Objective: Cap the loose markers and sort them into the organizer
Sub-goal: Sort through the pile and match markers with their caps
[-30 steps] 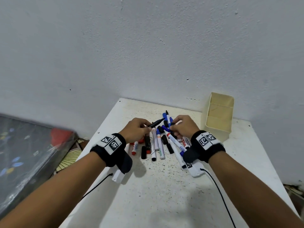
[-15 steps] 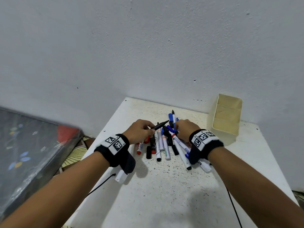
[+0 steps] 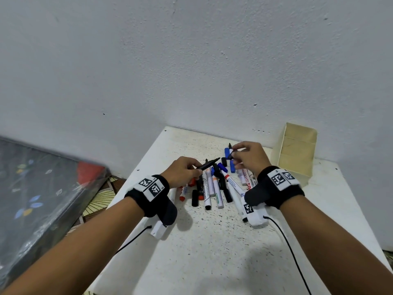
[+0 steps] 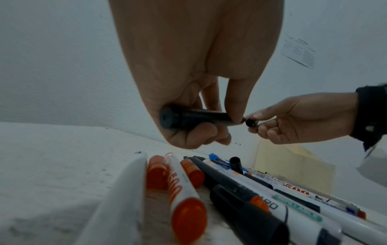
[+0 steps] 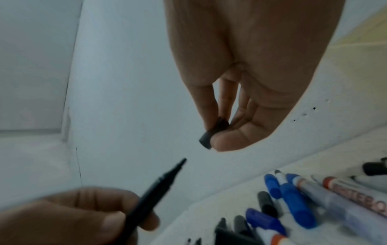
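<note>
My left hand (image 3: 194, 169) grips an uncapped black marker (image 3: 207, 165) above the pile, its tip pointing right. In the left wrist view the marker (image 4: 194, 118) lies across my curled fingers. My right hand (image 3: 235, 153) pinches a small black cap (image 5: 212, 134) between thumb and fingers, a short way from the marker's tip (image 5: 182, 161). Several loose markers and caps (image 3: 214, 188) in black, blue and red lie on the white table (image 3: 212, 252) under both hands. The beige organizer (image 3: 297, 150) stands at the back right against the wall.
A dark plastic-wrapped slab (image 3: 42, 188) leans off the table's left side. The wall (image 3: 191, 71) runs close behind the table. Thin black cables (image 3: 287, 241) trail from both wrists across the near tabletop.
My right hand has lifted off the pile and now holds a black cap near the marker's tip. My left hand still holds the black marker in about the same place.
</note>
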